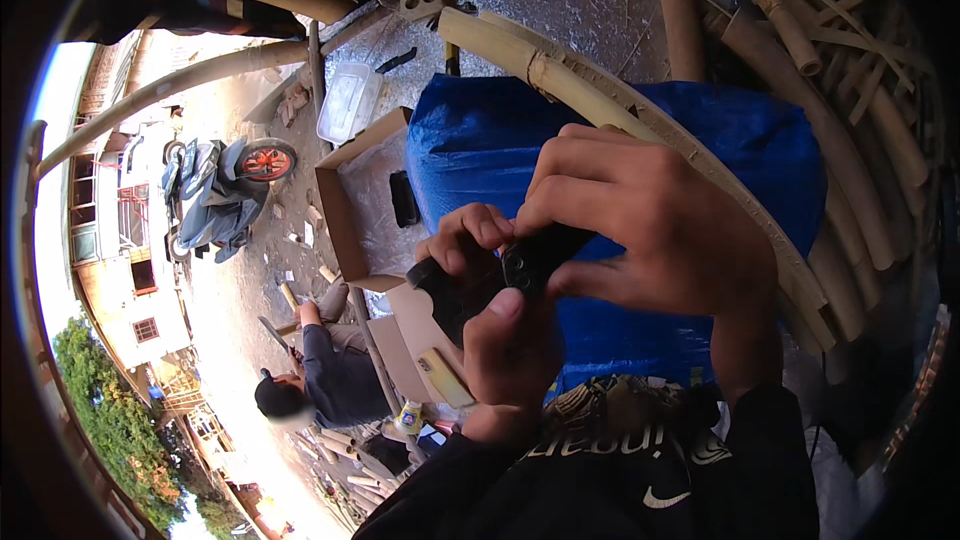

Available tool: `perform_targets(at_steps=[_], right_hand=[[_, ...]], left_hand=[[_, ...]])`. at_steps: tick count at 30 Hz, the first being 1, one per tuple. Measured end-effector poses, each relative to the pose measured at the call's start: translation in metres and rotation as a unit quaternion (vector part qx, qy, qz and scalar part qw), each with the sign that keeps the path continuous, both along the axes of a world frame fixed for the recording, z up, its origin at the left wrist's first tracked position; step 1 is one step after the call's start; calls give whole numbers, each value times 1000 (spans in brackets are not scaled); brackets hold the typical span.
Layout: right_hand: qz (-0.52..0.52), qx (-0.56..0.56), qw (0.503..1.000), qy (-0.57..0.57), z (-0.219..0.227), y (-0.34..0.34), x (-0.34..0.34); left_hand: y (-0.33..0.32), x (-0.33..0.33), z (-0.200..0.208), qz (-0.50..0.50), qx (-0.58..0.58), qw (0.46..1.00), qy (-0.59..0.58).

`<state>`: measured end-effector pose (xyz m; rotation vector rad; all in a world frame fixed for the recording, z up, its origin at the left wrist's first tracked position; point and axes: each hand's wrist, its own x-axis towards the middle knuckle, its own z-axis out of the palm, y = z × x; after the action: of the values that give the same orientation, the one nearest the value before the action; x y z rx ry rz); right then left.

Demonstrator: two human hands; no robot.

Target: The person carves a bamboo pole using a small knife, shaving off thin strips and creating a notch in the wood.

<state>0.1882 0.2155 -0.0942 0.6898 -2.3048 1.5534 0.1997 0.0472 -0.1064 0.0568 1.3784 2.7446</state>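
Observation:
In front of my chest, both hands are on a dark black object (450, 302) with a rounded end, whose kind I cannot make out. My left hand (510, 345) wraps round it from below, thumb raised against its side. From the right, my right hand (640, 225) grips its upper part (548, 252) between thumb and fingers. A small round detail shows between the two hands; the fingers hide much of the rest. Beneath lies a blue plastic sheet (470, 140). A split bamboo length (690, 145) crosses it and passes behind my right hand.
Left of the sheet stands an open cardboard box (345, 210) with clear plastic and a black item (404, 198) inside. A phone (443, 375) lies on its flap. Beyond are a clear tub (347, 100), a seated person (335, 370) and a motorbike (215, 185). Bamboo poles (850, 155) fill the right.

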Motion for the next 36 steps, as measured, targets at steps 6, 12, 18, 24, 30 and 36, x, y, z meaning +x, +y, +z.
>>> perform_targets(at_steps=[6,12,18,24,30,36], right_hand=[[-187,30,981,-34,-22,-30,53],[-186,154,969,-46,-32,-59,66],[-165,178,969,-56,-25,-67,60],[-124,200,969,-71,-18,-59,53],[-116,201,970,-68,-20,-60,52],[-207,225,952,-31,-35,-71,60]], left_hand=[[-46,27,-37,-58,45,997,-5],[-65,40,-55,-81,-32,994,-66],[-74,36,-59,-105,-69,989,-80],[-72,31,-59,-130,-93,984,-74],[-73,29,-73,-136,-86,984,-70],[-70,24,-76,-164,-69,979,-99]])
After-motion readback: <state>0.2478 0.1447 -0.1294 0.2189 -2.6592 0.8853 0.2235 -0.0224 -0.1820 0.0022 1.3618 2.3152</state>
